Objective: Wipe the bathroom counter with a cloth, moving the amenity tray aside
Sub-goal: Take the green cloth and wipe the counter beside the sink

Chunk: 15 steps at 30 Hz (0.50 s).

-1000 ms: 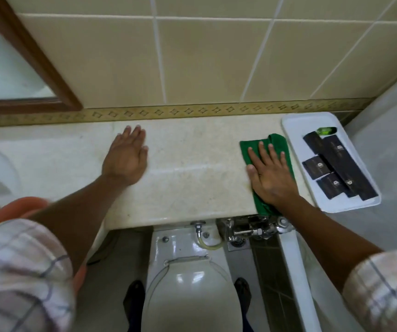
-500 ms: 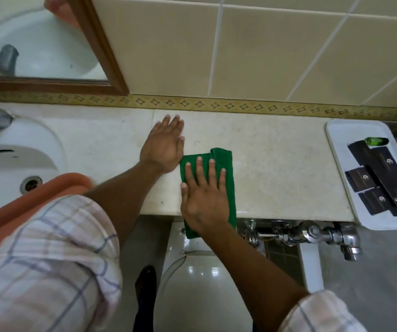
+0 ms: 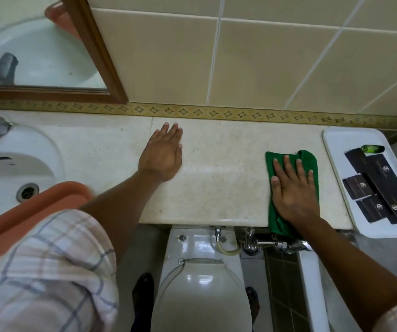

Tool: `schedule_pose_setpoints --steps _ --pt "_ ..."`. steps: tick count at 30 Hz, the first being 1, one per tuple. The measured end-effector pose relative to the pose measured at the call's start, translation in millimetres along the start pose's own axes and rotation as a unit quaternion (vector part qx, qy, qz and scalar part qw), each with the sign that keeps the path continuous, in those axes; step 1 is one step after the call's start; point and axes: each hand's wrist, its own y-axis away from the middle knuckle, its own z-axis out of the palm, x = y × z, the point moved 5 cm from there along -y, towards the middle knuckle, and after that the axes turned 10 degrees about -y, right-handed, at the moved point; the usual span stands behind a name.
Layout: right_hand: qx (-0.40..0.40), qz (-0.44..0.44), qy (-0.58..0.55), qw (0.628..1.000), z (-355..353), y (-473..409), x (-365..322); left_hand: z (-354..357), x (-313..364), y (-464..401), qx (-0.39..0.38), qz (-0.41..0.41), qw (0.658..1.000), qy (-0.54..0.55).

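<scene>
A folded green cloth (image 3: 309,161) lies on the beige stone counter (image 3: 221,168), near its right end. My right hand (image 3: 292,190) presses flat on the cloth, fingers spread toward the wall; the cloth's lower end hangs over the counter's front edge. My left hand (image 3: 162,153) rests flat and empty on the counter's middle. The white amenity tray (image 3: 336,149) sits at the far right end, overhanging the counter's edge, just right of the cloth. It holds several dark packets (image 3: 382,185) and a small green bottle (image 3: 372,148).
A white sink (image 3: 8,164) with a drain sits at the left, an orange basin (image 3: 37,207) at its near edge. A wood-framed mirror (image 3: 97,53) hangs on the tiled wall. Below the counter are a toilet (image 3: 200,283) and chrome valves (image 3: 264,243).
My right hand slid the green cloth left to beside my left hand, then back right to near the tray. My left hand stayed planted on the counter.
</scene>
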Motion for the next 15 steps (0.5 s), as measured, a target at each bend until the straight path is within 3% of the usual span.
schedule_pose_setpoints --steps 8,12,15 --pt "0.020 0.015 0.024 0.999 -4.6 -87.1 -20.0 2.3 -0.9 -5.3 0.012 -0.002 1.000 -0.005" --pt "0.012 0.022 0.038 0.999 4.1 -76.9 -34.6 2.9 -1.1 -4.1 0.010 -0.002 1.000 -0.001" --pt "0.000 -0.018 0.041 0.999 23.1 -55.1 -86.3 4.2 -1.5 -2.2 0.014 -0.002 1.000 0.002"
